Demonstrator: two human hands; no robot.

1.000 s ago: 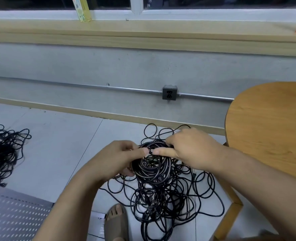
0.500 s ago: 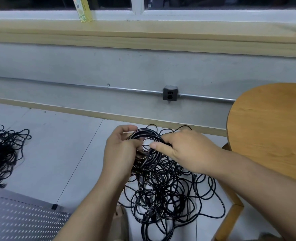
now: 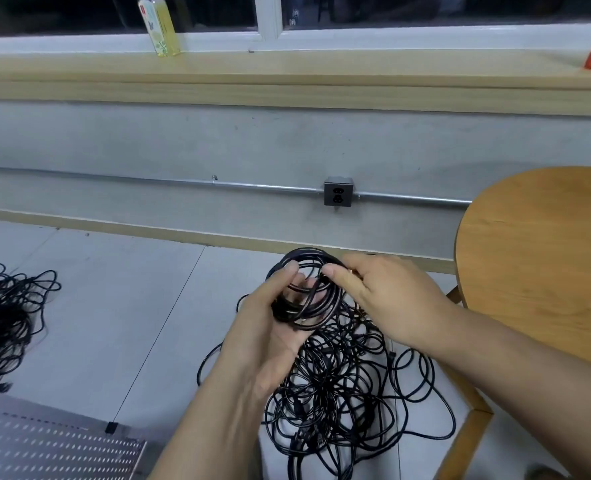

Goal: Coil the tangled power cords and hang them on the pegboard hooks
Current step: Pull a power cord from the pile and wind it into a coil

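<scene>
Far left, floor: loose black cord tangle [image 3: 3, 320]. Lower left: perforated pegboard [image 3: 44, 448], partly in view. Windowsill: yellow bottle [image 3: 160, 26]. Centre: left hand [image 3: 270, 327], palm up, fingers and thumb curled round the coiled cord [image 3: 308, 292], held above the floor. Beneath: large tangled cord pile [image 3: 342, 393] on the tiles. Right hand [image 3: 387, 299]: thumb and forefinger pinching the coil's upper right edge. Far right: round wooden table [image 3: 547, 258].

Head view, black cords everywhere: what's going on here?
A person is coiling a power cord. The left hand holds the coil while the right hand pinches its top loop. Below them a tangled pile lies on the floor, with a second tangle at far left. The visible part of the pegboard has no cords.
</scene>
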